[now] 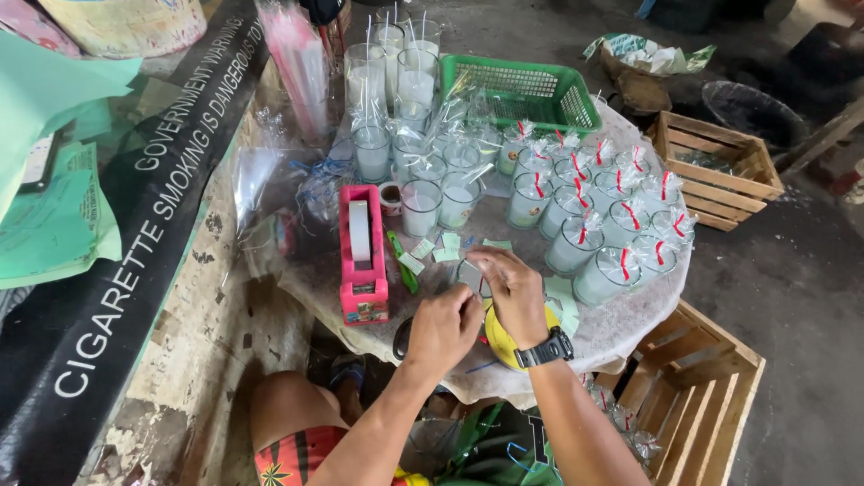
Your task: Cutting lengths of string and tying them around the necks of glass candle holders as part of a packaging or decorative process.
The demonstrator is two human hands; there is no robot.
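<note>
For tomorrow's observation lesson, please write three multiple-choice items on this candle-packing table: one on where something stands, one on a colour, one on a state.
1. Where is the green basket?
A. At the table's far edge, behind the glasses
B. On the floor under the table
C. In the person's lap

2. What colour is the tape dispenser?
A. Blue
B. Pink
C. Black

3. How do the glasses with red ties differ from the glasses beside the dispenser?
A. They lie on their sides
B. They are empty
C. They are wrapped in clear film

Answers:
1 A, since the basket sits beyond the rows of glasses.
2 B, since its body is bright pink with a white roll on top.
3 C, since crinkled film gathered by a red tie covers each, while those near the dispenser stand unwrapped.
</note>
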